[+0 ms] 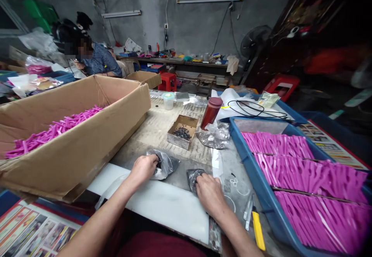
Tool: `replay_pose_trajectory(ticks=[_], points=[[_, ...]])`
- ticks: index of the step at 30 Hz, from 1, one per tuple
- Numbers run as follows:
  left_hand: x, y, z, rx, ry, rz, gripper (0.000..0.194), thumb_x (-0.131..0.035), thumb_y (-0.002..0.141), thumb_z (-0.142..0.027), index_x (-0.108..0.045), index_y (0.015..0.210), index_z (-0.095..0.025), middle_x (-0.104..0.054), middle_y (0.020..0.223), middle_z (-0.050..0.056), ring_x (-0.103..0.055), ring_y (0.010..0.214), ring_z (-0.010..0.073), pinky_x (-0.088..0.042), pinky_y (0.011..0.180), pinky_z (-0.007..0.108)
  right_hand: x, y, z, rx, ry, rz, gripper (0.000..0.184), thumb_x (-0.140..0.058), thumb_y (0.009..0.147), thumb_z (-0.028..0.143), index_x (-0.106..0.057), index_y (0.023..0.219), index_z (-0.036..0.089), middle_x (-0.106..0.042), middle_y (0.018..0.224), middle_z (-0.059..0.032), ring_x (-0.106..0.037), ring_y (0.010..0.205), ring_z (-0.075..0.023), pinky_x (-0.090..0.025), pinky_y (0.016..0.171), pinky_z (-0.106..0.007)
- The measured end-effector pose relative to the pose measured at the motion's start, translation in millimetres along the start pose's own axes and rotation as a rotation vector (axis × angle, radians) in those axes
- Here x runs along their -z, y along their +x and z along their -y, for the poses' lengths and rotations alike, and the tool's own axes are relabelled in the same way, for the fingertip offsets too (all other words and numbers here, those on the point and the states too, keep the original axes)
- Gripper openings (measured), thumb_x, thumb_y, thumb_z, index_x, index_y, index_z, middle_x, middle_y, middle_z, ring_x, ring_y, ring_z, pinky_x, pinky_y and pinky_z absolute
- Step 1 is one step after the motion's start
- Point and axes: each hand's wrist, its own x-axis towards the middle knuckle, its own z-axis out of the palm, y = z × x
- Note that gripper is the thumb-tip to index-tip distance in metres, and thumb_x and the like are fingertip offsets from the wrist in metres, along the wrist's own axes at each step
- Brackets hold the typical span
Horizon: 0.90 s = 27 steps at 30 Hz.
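Observation:
My left hand reaches into a clear plastic bag of small dark parts on the worktable, fingers curled inside its opening. My right hand rests with its fingers closed on a second, smaller plastic bag of dark parts just in front of it. Both bags lie near the table's front edge, beside a white board. What the fingers pinch inside the bags is hidden.
A large cardboard box of pink plastic pieces stands left. A blue tray with rows of pink pieces lies right. A small cardboard box of dark screws, a red bottle, a yellow-handled tool and a seated person are nearby.

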Motion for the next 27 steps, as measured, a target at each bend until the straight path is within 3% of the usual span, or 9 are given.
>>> replay_pose_trajectory(ticks=[6, 11, 16, 20, 24, 27], points=[[4.6, -2.3, -1.5, 0.056, -0.261, -0.082, 0.017, -0.041, 0.065, -0.014, -0.058, 0.061, -0.018, -0.057, 0.054, -0.003, -0.051, 0.052, 0.0093, -0.032, 0.050, 0.018, -2.3, -3.0, -0.6, 0.012, 0.008, -0.043, 0.011, -0.045, 0.074, 0.013, -0.054, 0.069, 0.017, -0.057, 0.072, -0.0046, -0.049, 0.071, -0.0191, -0.022, 0.062, -0.030], [-2.4, -0.7, 1.2, 0.151, -0.634, -0.128, 0.009, -0.048, 0.060, -0.018, -0.055, 0.056, -0.016, -0.050, 0.046, -0.005, -0.044, 0.043, 0.0079, -0.030, 0.042, 0.017, -3.5, -5.6, -2.6, 0.016, 0.046, -0.090, 0.011, -0.044, 0.074, 0.014, -0.052, 0.068, 0.017, -0.056, 0.070, -0.0042, -0.050, 0.069, -0.0187, -0.024, 0.061, -0.029], [-3.9, 0.9, -1.7, 0.260, -1.087, -0.086, 0.006, -0.055, 0.055, -0.018, -0.051, 0.056, -0.014, -0.047, 0.042, -0.006, -0.042, 0.037, 0.0059, -0.030, 0.038, 0.017, -6.2, -6.6, -6.5, 0.029, 0.140, -0.156, 0.012, -0.040, 0.075, 0.013, -0.049, 0.066, 0.017, -0.056, 0.066, -0.0037, -0.050, 0.064, -0.0176, -0.027, 0.060, -0.028], [-3.1, -0.8, -5.6, 0.306, -1.323, -0.055, 0.014, -0.060, 0.053, -0.018, -0.052, 0.063, -0.012, -0.047, 0.042, -0.006, -0.041, 0.035, 0.0045, -0.026, 0.036, 0.015, -6.9, -6.8, -8.4, 0.059, 0.258, -0.217, 0.015, -0.035, 0.076, 0.016, -0.047, 0.066, 0.017, -0.055, 0.062, -0.0030, -0.050, 0.061, -0.0168, -0.029, 0.059, -0.028], [-5.5, -4.1, -9.7, 0.327, -1.425, 0.023, 0.029, -0.062, 0.055, -0.022, -0.056, 0.080, -0.010, -0.052, 0.046, -0.003, -0.043, 0.038, 0.0052, -0.024, 0.036, 0.016, -1.2, -9.0, -8.3, 0.030, 0.399, -0.260, 0.016, -0.034, 0.076, 0.019, -0.046, 0.066, 0.018, -0.054, 0.059, -0.0018, -0.050, 0.058, -0.0157, -0.031, 0.055, -0.026], [-6.3, -7.2, -16.5, 0.308, -1.424, 0.057, 0.027, -0.063, 0.056, -0.024, -0.057, 0.077, -0.009, -0.054, 0.045, -0.002, -0.040, 0.036, 0.0042, -0.025, 0.036, 0.016, 5.4, -11.4, -8.1, -0.022, 0.532, -0.234, 0.015, -0.034, 0.076, 0.021, -0.047, 0.068, 0.018, -0.054, 0.058, -0.0008, -0.049, 0.057, -0.0145, -0.032, 0.053, -0.024]])
